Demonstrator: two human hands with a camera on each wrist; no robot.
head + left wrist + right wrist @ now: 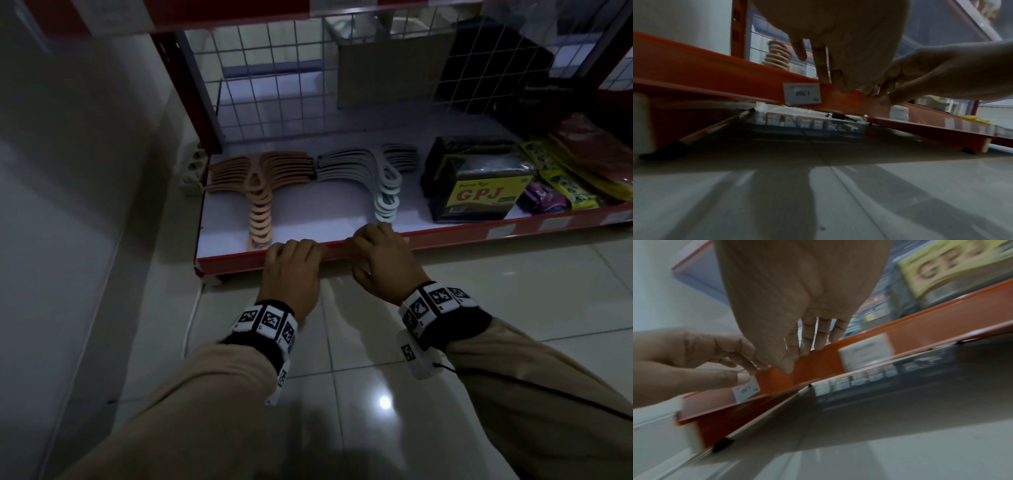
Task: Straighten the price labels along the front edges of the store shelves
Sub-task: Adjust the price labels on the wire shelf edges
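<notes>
The bottom shelf's red label rail [462, 236] runs along its front edge. My left hand [298, 250] curls over the rail, pinching it right beside a white price label [801, 95] printed 1.500, whose corner its fingertips [823, 79] touch. The label sits slightly askew in the rail. In the right wrist view the left thumb lies at the top of that price label [746, 390]. My right hand [373, 240] pinches the rail a little to the right, fingers [818, 340] over the top and thumb on the front. A second label [865, 352] lies further right.
Stacked tan hangers [260, 192] and pale grey hangers [383, 185] lie on the shelf, with a black GPJ pack [479, 185] and yellow packets [561, 178] to the right. A wire grid [274, 85] backs the shelf. A wall stands at the left, and below is tiled floor [376, 342].
</notes>
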